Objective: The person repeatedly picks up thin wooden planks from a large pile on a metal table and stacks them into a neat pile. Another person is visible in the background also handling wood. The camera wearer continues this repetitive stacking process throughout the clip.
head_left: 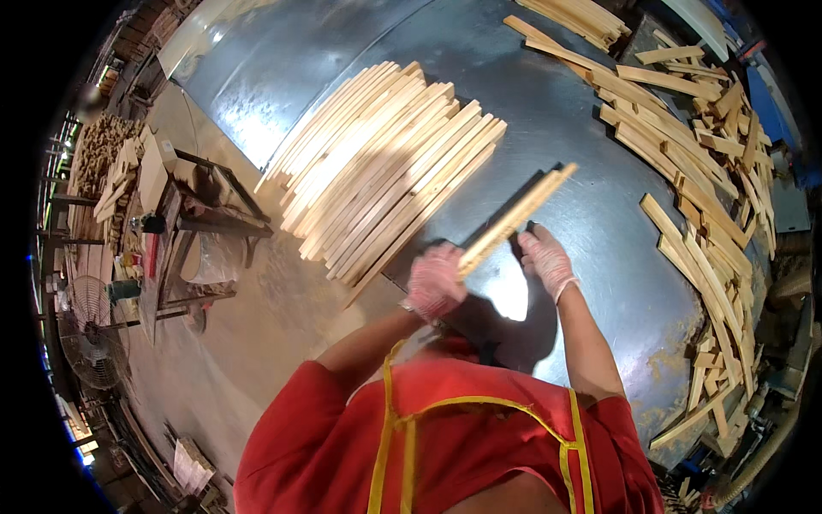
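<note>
The left hand (435, 278), gloved, is clamped on the lower end of a wooden strip (518, 218) near the middle of the frame. The strip slants up toward the upper right, its far end over the desk (561, 128). The right hand (548, 257), also gloved, is just right of the strip and apart from the left hand. Its fingers are curled, with something dark by the fingertips; I cannot tell whether it grips anything.

Up and left of the hands, a stack (394, 163) of pale strips lies side by side on the metal desk, lower ends jutting past its edge over the floor (248, 377). Below the hands, a red apron (488, 390) with yellow trim fills the bottom centre.

Along the right side of the frame is a loose heap (685, 163) of strips and offcuts, lying at many angles. A neater bundle (578, 19) is at the upper right, by the top rim. On the left are a wooden stand (201, 224), a fan (90, 330) and, higher up, a woodpile (103, 158).
</note>
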The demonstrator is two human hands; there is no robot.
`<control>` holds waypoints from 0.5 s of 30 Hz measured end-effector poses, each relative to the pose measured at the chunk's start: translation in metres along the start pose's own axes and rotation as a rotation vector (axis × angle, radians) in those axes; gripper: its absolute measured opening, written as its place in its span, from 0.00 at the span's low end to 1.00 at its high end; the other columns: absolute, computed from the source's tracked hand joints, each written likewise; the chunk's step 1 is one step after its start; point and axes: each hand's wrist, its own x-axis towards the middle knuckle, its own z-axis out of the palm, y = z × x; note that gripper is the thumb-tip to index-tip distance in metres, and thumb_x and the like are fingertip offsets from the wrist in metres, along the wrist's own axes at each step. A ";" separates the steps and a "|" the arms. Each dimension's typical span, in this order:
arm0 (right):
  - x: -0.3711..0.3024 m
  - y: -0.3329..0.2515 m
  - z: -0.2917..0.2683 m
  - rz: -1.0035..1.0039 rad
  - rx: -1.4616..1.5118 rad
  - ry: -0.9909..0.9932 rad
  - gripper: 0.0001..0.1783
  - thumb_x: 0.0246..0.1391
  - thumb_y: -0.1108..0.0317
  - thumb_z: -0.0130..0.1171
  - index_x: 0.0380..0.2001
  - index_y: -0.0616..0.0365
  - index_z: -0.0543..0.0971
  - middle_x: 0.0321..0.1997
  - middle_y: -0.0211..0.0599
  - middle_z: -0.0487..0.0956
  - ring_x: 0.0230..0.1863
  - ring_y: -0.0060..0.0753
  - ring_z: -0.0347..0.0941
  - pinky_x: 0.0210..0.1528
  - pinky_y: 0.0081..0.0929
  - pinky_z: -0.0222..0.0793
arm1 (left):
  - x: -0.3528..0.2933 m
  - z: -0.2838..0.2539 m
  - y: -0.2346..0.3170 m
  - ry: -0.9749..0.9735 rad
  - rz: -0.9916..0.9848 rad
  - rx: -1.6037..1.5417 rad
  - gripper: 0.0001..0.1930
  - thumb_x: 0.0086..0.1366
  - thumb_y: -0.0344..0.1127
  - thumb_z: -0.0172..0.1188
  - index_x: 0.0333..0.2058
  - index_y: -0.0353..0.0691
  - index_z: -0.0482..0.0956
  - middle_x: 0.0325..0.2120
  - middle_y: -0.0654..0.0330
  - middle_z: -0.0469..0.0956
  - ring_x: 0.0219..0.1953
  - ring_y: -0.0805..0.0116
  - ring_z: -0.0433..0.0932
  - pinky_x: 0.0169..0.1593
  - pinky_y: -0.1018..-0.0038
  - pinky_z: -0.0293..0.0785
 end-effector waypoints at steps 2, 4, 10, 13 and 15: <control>0.006 0.014 0.019 -0.095 -0.359 -0.066 0.45 0.65 0.55 0.66 0.76 0.69 0.62 0.49 0.45 0.86 0.43 0.33 0.81 0.47 0.29 0.76 | -0.006 0.009 -0.068 0.196 0.088 0.253 0.30 0.57 0.39 0.65 0.60 0.39 0.79 0.68 0.52 0.67 0.72 0.51 0.63 0.67 0.48 0.65; 0.013 0.026 0.017 -0.113 -0.407 -0.048 0.42 0.63 0.53 0.65 0.73 0.68 0.66 0.57 0.53 0.85 0.56 0.42 0.81 0.60 0.32 0.73 | -0.010 -0.020 -0.091 0.428 0.196 0.354 0.32 0.58 0.40 0.65 0.63 0.39 0.75 0.67 0.50 0.67 0.70 0.49 0.65 0.68 0.46 0.63; 0.011 -0.038 -0.097 -0.173 -0.906 0.365 0.48 0.56 0.49 0.66 0.73 0.67 0.67 0.59 0.58 0.84 0.61 0.51 0.81 0.66 0.40 0.72 | -0.027 -0.040 -0.093 0.450 0.159 0.181 0.41 0.53 0.43 0.72 0.67 0.45 0.71 0.66 0.50 0.69 0.68 0.45 0.65 0.72 0.45 0.59; 0.031 -0.027 -0.229 -0.213 -1.212 0.586 0.52 0.52 0.50 0.70 0.75 0.63 0.65 0.76 0.60 0.69 0.75 0.57 0.67 0.75 0.41 0.65 | -0.050 -0.036 -0.137 0.623 -0.034 0.027 0.32 0.57 0.40 0.70 0.61 0.40 0.77 0.61 0.47 0.74 0.64 0.41 0.72 0.67 0.50 0.69; 0.042 -0.027 -0.286 0.042 -1.343 0.576 0.50 0.52 0.54 0.69 0.76 0.55 0.62 0.73 0.58 0.71 0.74 0.59 0.67 0.76 0.45 0.65 | -0.067 -0.048 -0.165 0.561 -0.287 -0.161 0.30 0.60 0.41 0.70 0.60 0.37 0.78 0.59 0.46 0.77 0.60 0.43 0.76 0.63 0.53 0.74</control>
